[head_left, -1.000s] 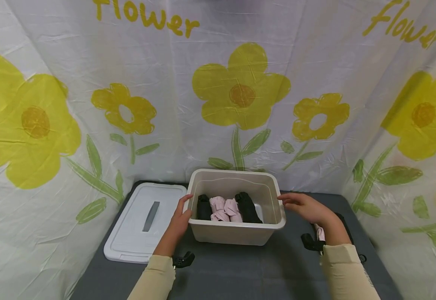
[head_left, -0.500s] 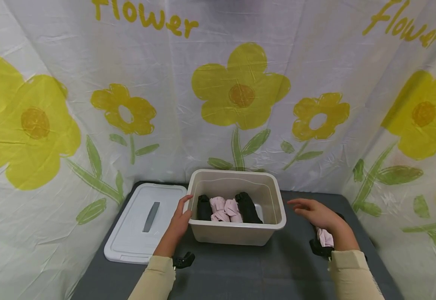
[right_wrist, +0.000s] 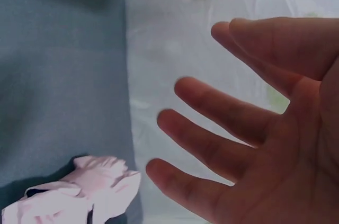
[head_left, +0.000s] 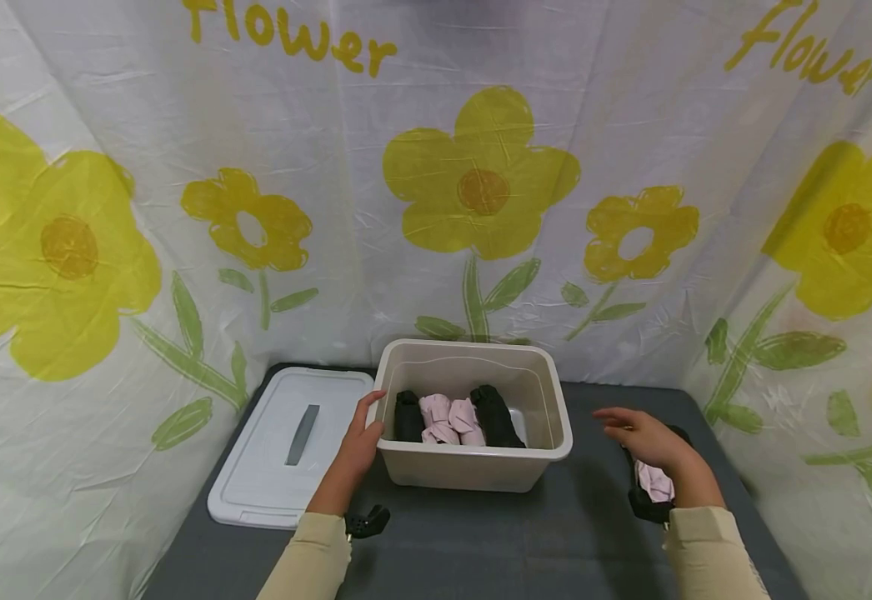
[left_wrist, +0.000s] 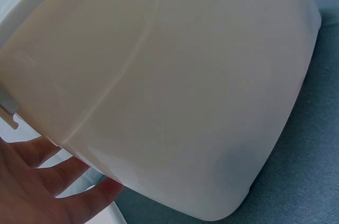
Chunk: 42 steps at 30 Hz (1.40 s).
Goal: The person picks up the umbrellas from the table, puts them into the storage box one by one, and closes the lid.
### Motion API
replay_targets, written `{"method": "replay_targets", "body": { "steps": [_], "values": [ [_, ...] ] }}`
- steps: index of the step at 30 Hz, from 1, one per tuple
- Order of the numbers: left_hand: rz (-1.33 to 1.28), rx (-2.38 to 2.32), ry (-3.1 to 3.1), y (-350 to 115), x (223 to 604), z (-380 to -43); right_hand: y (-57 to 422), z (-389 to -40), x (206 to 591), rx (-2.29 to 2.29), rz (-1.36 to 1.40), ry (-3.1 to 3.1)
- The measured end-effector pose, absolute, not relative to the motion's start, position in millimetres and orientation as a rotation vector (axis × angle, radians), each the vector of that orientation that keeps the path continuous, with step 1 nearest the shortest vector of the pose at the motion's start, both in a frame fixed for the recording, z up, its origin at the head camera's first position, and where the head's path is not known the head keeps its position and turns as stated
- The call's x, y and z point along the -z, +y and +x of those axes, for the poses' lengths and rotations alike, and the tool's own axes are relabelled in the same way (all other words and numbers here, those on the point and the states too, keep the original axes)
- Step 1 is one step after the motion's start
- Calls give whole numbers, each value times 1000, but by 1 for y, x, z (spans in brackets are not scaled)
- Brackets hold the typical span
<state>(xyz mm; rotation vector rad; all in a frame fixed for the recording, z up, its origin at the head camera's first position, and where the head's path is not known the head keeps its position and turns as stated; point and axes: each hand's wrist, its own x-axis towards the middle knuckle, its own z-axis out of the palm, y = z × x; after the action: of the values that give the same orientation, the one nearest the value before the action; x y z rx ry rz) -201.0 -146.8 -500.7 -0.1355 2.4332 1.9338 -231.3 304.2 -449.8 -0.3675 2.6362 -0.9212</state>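
Observation:
A beige storage bin [head_left: 466,467] stands on the dark grey tabletop. Inside it lie two rolled pink cloths [head_left: 439,417] between two rolled black cloths [head_left: 494,417]. My left hand [head_left: 357,450] touches the bin's left side and rim. The left wrist view shows its fingers [left_wrist: 90,200] fairly straight along the bin's outer wall. To the right of the bin, my right hand [head_left: 649,442] hovers with its fingers extended, holding nothing. Below it on the table lies another pink cloth bundle [right_wrist: 79,192], partly hidden by the right wrist in the head view.
A white lid [head_left: 263,450] with a grey handle lies flat left of the bin. Dark material shows around the pink bundle at the right. Behind and beside the table hangs a white curtain [head_left: 353,292] with painted yellow flowers.
My right hand has left the bin's right rim and moved right, towards the pink bundle. My left hand and the bin have stayed in place.

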Motion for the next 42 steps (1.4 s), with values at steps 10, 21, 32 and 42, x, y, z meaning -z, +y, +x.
{"method": "replay_targets", "body": {
  "steps": [10,21,32,42],
  "values": [
    [-130,-1934,2449,-152,526,-215,317,-231,472,810,-276,2724],
    [-121,-1943,2463,-152,535,-218,325,-232,488,769,-223,2778],
    [-133,-1942,2446,-153,533,-218,334,-236,507,768,-162,2781],
    [-125,-1931,2459,-153,532,-217,335,-237,517,790,-112,2758]
  ]
}}
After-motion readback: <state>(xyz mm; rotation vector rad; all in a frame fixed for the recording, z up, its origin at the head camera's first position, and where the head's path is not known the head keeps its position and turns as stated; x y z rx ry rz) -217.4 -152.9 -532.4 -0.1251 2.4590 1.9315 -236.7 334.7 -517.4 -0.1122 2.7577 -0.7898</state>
